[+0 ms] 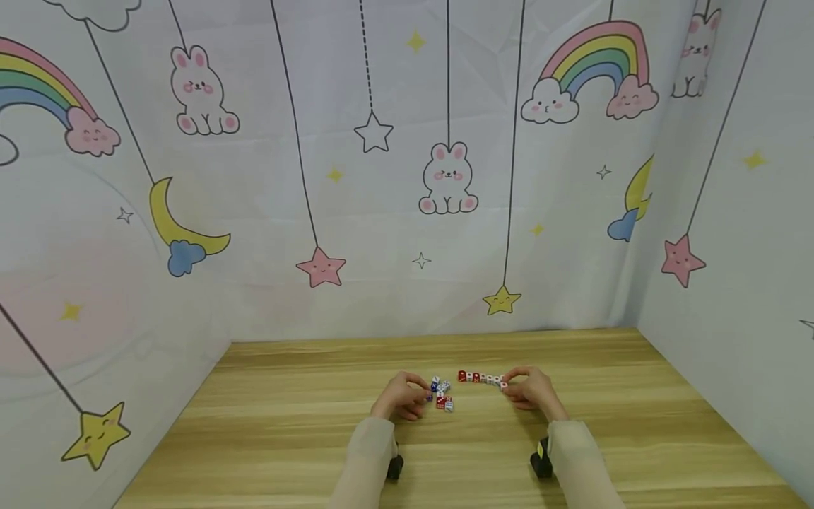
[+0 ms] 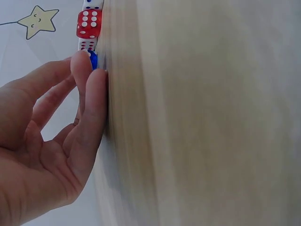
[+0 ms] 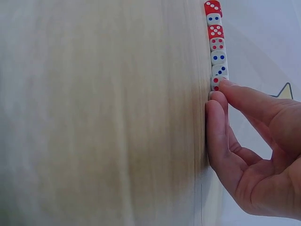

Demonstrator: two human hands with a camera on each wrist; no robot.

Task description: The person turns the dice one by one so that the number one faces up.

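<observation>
My left hand (image 1: 402, 397) pinches a blue die (image 2: 94, 60) between thumb and fingertip at the left side of a loose cluster. That cluster holds several red, white and blue dice, among them a red die (image 1: 441, 402) and a white die (image 1: 449, 406). In the left wrist view, a red die (image 2: 89, 23) showing six white pips lies just beyond the fingertips. To the right, my right hand (image 1: 533, 390) pinches a white die (image 3: 216, 84) with red pips at the near end of a row. The row runs away from the fingers, with a red die (image 3: 213, 8) at its far end.
The dice lie on a wood-grain table (image 1: 286, 424). A white printed backdrop (image 1: 381, 212) stands behind it and at both sides. A dark wrist device (image 1: 542, 459) sits at the right sleeve, and another device (image 1: 395, 465) at the left.
</observation>
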